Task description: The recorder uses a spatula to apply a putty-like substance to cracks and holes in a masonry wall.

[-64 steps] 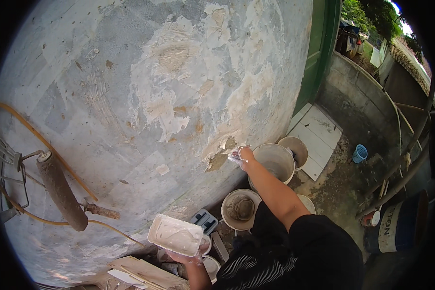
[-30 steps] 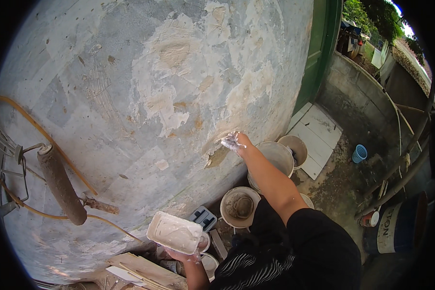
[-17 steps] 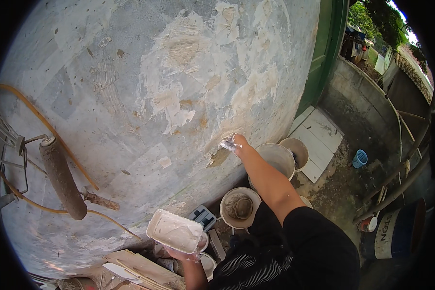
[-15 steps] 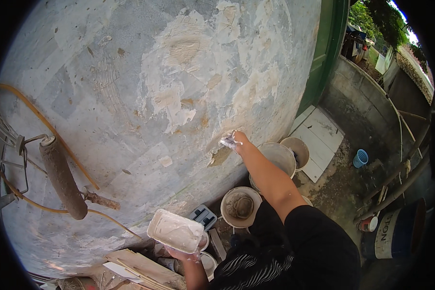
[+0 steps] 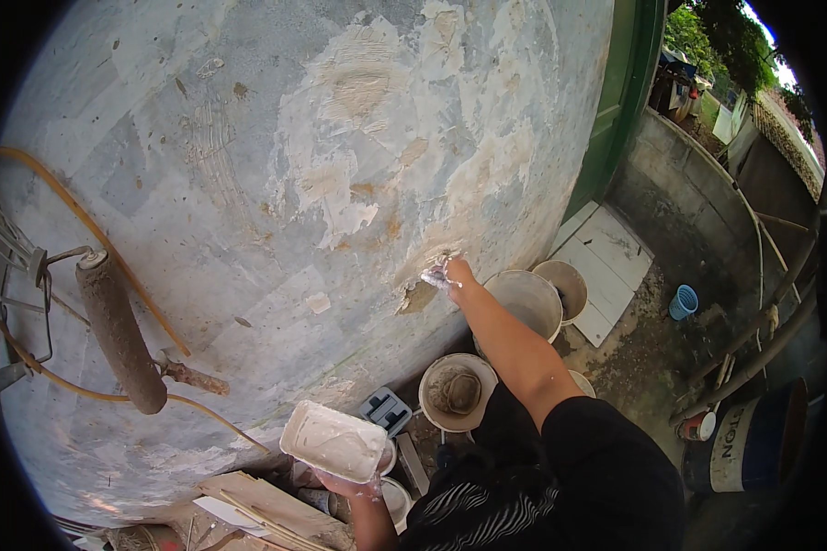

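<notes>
My left hand (image 5: 351,485) supports a white rectangular tub (image 5: 334,441) of creamy putty from below, low beside the wall. Its fingers are mostly behind the tub. My right arm stretches forward to the wall (image 5: 202,303), where my right hand (image 5: 450,277), smeared with white putty, is closed against the surface. Whatever its fingers hold is too small and coated to name. Just below them is a rough tan bare patch (image 5: 419,297) with fresh putty along its upper edge. Higher up, the wall carries several uneven pale putty patches (image 5: 358,83).
A dirty paint roller (image 5: 119,331) and a yellow-brown hose (image 5: 92,216) are at the left. Below the wall stand several buckets, one (image 5: 457,393) holding a rounded object. Boards (image 5: 276,510) lie low left. A blue plastic cup (image 5: 684,302) and a drum (image 5: 749,441) are at right.
My right hand has shifted slightly downward at the bare patch, still against the wall. The tub in my left hand has hardly moved.
</notes>
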{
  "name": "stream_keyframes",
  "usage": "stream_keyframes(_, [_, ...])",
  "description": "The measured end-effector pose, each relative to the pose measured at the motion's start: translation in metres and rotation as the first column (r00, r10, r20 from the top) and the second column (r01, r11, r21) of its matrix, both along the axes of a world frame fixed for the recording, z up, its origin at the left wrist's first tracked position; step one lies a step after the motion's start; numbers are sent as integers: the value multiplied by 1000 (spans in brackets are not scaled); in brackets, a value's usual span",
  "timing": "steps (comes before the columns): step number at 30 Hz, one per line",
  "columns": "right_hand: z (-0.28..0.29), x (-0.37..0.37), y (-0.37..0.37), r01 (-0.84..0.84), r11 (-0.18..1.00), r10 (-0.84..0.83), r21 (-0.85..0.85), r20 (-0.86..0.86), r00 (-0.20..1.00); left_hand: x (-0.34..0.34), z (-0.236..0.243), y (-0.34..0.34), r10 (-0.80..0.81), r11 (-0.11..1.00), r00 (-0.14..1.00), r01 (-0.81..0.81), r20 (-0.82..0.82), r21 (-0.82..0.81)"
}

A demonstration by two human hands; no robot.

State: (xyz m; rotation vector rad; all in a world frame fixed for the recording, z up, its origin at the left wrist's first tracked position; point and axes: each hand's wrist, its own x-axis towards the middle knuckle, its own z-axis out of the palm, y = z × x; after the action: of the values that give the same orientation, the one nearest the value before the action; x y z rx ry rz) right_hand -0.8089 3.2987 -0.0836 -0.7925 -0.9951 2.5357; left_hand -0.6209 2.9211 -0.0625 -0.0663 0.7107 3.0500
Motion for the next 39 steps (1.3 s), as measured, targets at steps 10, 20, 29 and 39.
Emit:
stream_keyframes(10, [-16, 33, 22, 36, 997, -42, 69, 86, 995, 2, -7, -5, -21, 998, 999, 22, 32, -51])
stream_keyframes(20, [55, 33, -2, 39, 999, -36, 21, -155, 987, 3, -19, -14, -32, 999, 999, 32, 19, -16])
stream_keyframes(29, [-29, 35, -6, -33, 997, 26, 67, 100, 995, 5, -10, -6, -34, 999, 997, 35, 73, -19])
stream_keyframes(39, [-35, 13, -53, 1, 951, 16, 309, -53, 998, 9, -5, -4, -21, 999, 996, 18, 86, 44])
